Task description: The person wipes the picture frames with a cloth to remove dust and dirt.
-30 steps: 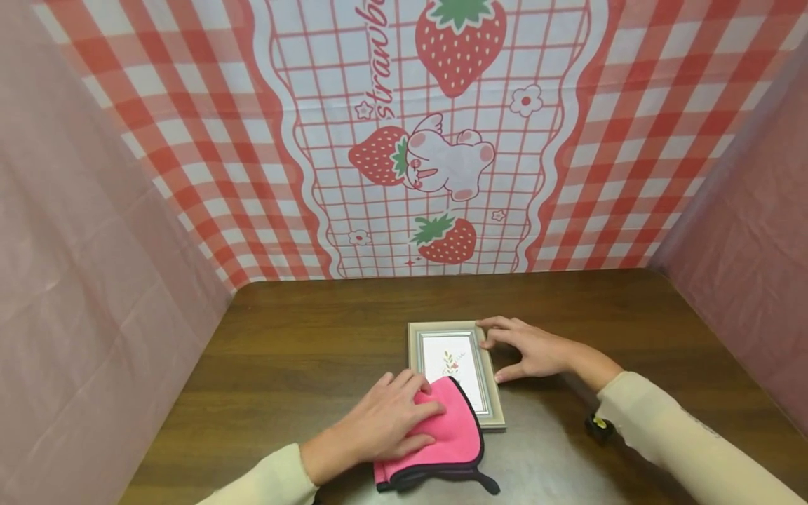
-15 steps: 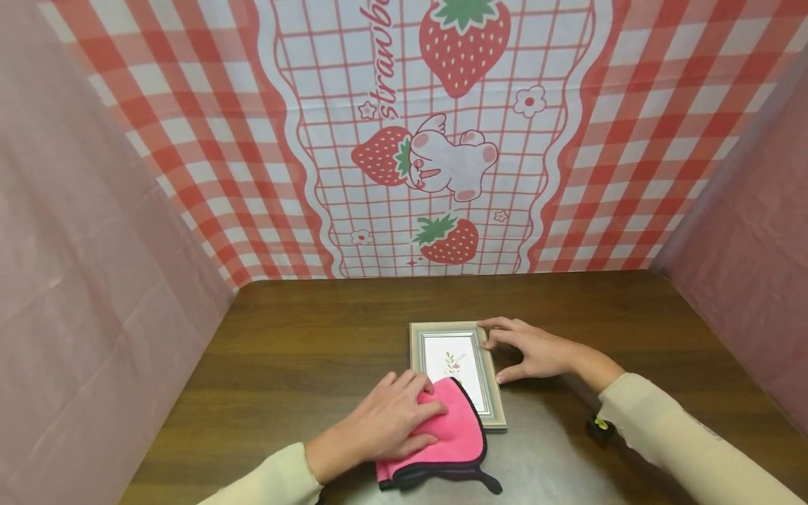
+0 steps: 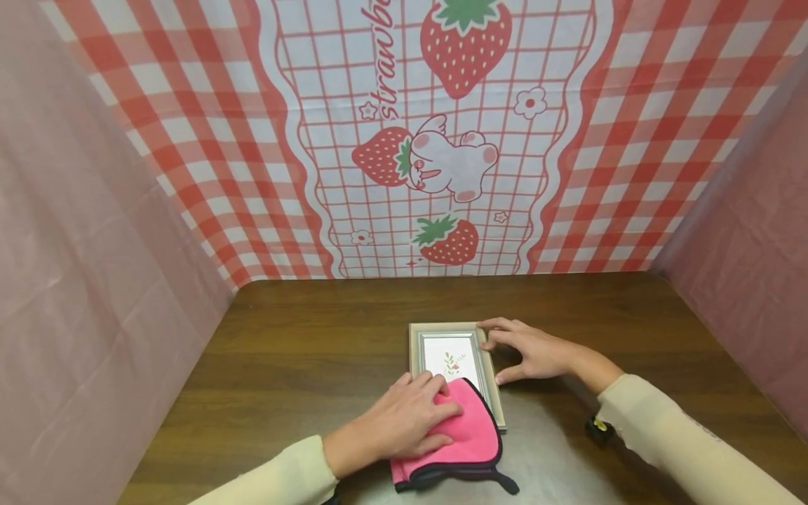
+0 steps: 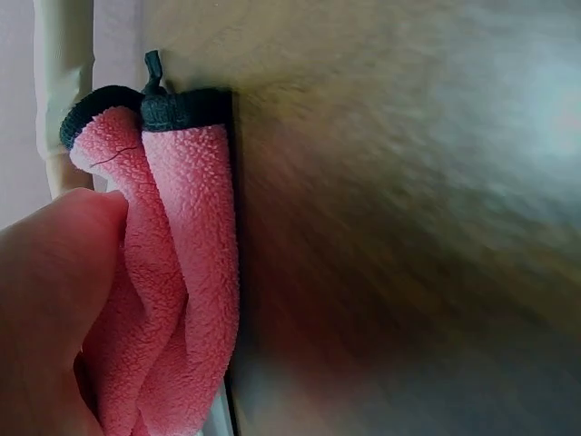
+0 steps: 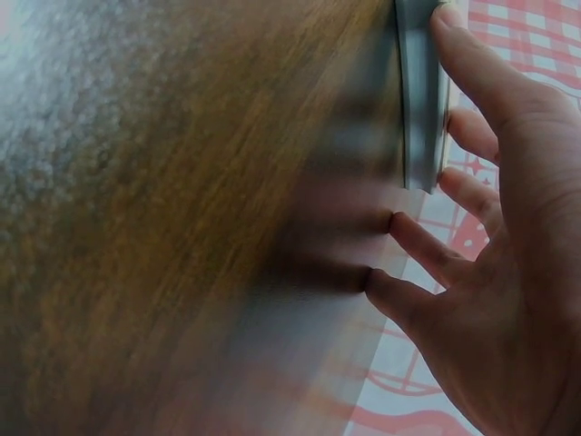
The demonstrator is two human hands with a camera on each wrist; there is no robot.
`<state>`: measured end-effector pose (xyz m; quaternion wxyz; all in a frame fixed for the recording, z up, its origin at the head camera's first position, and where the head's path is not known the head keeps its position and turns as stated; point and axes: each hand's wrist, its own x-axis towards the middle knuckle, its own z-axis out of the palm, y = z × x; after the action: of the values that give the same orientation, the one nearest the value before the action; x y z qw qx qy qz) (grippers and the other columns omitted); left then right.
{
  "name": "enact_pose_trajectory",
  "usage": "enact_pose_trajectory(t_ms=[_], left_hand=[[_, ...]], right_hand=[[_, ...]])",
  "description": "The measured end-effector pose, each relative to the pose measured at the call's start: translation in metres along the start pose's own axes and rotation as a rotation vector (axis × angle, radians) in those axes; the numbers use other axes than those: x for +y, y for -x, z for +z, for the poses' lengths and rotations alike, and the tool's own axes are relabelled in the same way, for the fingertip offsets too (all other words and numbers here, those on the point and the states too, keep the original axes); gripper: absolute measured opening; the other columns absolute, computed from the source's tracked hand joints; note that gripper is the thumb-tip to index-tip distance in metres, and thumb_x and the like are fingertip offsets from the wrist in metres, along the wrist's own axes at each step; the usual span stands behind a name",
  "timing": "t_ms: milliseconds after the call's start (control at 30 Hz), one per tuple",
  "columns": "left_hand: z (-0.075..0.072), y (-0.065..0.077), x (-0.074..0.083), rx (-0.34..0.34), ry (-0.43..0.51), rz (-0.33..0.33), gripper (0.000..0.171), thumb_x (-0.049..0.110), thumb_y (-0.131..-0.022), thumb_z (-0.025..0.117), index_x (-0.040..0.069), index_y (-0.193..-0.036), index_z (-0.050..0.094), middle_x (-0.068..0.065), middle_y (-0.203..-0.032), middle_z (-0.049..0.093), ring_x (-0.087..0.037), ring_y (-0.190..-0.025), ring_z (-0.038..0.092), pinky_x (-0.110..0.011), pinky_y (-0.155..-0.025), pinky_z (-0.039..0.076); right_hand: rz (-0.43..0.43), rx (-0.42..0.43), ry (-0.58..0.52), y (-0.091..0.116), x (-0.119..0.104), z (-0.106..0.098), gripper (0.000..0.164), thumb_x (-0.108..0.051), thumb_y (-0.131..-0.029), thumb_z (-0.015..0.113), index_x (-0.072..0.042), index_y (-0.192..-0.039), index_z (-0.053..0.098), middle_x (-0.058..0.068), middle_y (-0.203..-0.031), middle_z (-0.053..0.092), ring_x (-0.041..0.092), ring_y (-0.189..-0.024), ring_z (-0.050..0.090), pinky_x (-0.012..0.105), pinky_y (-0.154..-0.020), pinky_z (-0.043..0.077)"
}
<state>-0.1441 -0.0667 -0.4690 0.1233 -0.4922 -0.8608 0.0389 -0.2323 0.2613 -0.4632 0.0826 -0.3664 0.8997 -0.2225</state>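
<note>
A cream picture frame [image 3: 415, 351] with a silver inner border and a floral print lies flat on the brown wooden table [image 3: 303, 337]. My left hand [image 3: 410, 414] holds a folded pink cloth [image 3: 470, 435] with black edging, which covers the frame's lower part. In the left wrist view the thumb presses against the fluffy folds of the cloth [image 4: 195, 254]. At the frame's upper right side, my right hand [image 3: 536, 351] steadies it with thumb and fingertips along the edge. The right wrist view shows these fingertips on the frame's side [image 5: 422, 100], the other fingers resting lower.
A red-and-white checked strawberry cloth [image 3: 454, 175] hangs behind the table. Plain pink curtains stand at left [image 3: 113, 266] and right [image 3: 745, 266]. A small black item with a yellow spot [image 3: 600, 428] sits by the right sleeve.
My left hand has slid a little to the right with the pink cloth, which covers more of the frame's lower right. The right hand and the frame stay nearly still.
</note>
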Motion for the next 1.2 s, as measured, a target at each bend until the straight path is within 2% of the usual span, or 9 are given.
enact_pose_trajectory(t_ms=[233, 267, 467, 500, 633, 967, 1200], left_hand=[[0.000, -0.013, 0.007, -0.024, 0.014, 0.008, 0.042, 0.063, -0.105, 0.070, 0.040, -0.140, 0.073, 0.005, -0.121, 0.066, -0.011, -0.106, 0.060, -0.023, -0.079, 0.043], [0.010, -0.015, 0.007, -0.016, 0.017, 0.013, 0.045, 0.065, -0.105, 0.068, 0.039, -0.142, 0.072, 0.004, -0.122, 0.066, -0.012, -0.107, 0.060, -0.025, -0.080, 0.045], [0.012, -0.027, 0.014, -0.001, 0.000, 0.017, 0.046, 0.067, -0.105, 0.068, 0.038, -0.141, 0.071, 0.004, -0.121, 0.065, -0.011, -0.106, 0.060, -0.025, -0.079, 0.044], [0.003, -0.028, 0.016, -0.008, -0.004, 0.012, 0.043, 0.064, -0.104, 0.070, 0.039, -0.139, 0.072, 0.005, -0.120, 0.065, -0.010, -0.105, 0.060, -0.024, -0.078, 0.044], [0.003, -0.033, 0.019, -0.016, -0.011, 0.003, 0.042, 0.064, -0.104, 0.071, 0.040, -0.138, 0.071, 0.005, -0.121, 0.065, -0.010, -0.107, 0.061, -0.024, -0.077, 0.045], [0.006, -0.030, 0.020, -0.015, -0.005, -0.010, 0.040, 0.065, -0.104, 0.070, 0.040, -0.136, 0.071, 0.005, -0.121, 0.067, -0.011, -0.106, 0.061, -0.024, -0.078, 0.044], [0.004, -0.024, 0.014, -0.044, 0.048, -0.023, 0.041, 0.062, -0.105, 0.071, 0.041, -0.141, 0.072, 0.004, -0.133, 0.069, -0.012, -0.114, 0.062, -0.024, -0.082, 0.044]], right_hand=[[-0.005, 0.008, 0.003, 0.001, 0.001, 0.000, 0.047, -0.045, -0.094, 0.091, -0.021, -0.130, 0.074, 0.023, -0.169, 0.052, 0.050, -0.146, 0.056, 0.073, -0.110, 0.052], [-0.004, 0.007, 0.004, 0.001, 0.001, 0.001, 0.047, -0.046, -0.094, 0.091, -0.021, -0.130, 0.074, 0.023, -0.169, 0.052, 0.050, -0.146, 0.056, 0.073, -0.110, 0.052], [-0.007, 0.010, 0.003, 0.001, 0.003, 0.001, 0.047, -0.045, -0.094, 0.091, -0.021, -0.130, 0.074, 0.023, -0.169, 0.052, 0.050, -0.146, 0.056, 0.073, -0.110, 0.052], [-0.009, 0.012, 0.002, 0.001, 0.003, 0.001, 0.047, -0.045, -0.094, 0.091, -0.021, -0.131, 0.074, 0.022, -0.169, 0.052, 0.050, -0.146, 0.056, 0.073, -0.110, 0.052], [-0.015, 0.015, 0.002, 0.001, 0.004, 0.001, 0.046, -0.045, -0.095, 0.091, -0.021, -0.131, 0.074, 0.022, -0.169, 0.053, 0.049, -0.146, 0.056, 0.074, -0.110, 0.052], [-0.007, 0.010, -0.002, 0.001, 0.004, 0.002, 0.047, -0.046, -0.095, 0.090, -0.022, -0.132, 0.074, 0.022, -0.169, 0.052, 0.049, -0.147, 0.055, 0.074, -0.111, 0.051], [-0.007, 0.018, -0.003, 0.002, 0.003, 0.001, 0.047, -0.046, -0.094, 0.091, -0.022, -0.130, 0.074, 0.022, -0.169, 0.053, 0.048, -0.146, 0.055, 0.072, -0.111, 0.052]])
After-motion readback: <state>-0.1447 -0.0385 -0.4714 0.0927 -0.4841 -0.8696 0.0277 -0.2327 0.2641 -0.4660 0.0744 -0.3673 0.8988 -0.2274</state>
